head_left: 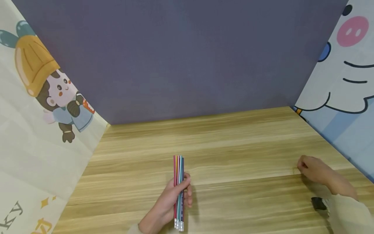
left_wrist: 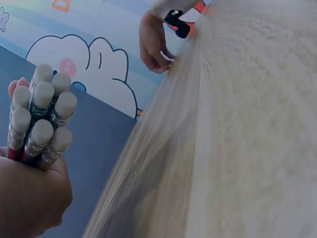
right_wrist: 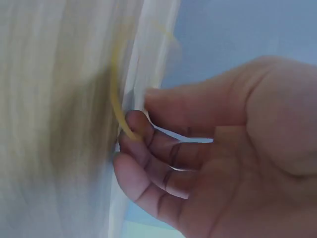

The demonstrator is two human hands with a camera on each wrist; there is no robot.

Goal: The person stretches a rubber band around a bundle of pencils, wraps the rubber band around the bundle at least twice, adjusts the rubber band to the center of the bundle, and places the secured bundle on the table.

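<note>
In the head view my left hand (head_left: 168, 196) grips a bundle of several pencils (head_left: 179, 170) with the thumb across them. Their shafts are red, yellow, teal and dark blue, and the eraser ends point toward me. White erasers (left_wrist: 43, 93) in metal ferrules cluster together in the left wrist view. Off to the right, my right hand (head_left: 317, 170) is just over the table. A thin yellow rubber band (right_wrist: 115, 91) hangs in a loop from its fingertips, pinched between thumb and fingers. The band is blurred there and only faint in the head view.
A wood-grain table (head_left: 233, 149) lies under both hands. Behind it stands a dark grey panel (head_left: 187, 65). Cartoon-printed sheets border the left (head_left: 26, 146) and right (head_left: 350, 130) sides. A black strap piece (head_left: 318, 203) shows at the right sleeve.
</note>
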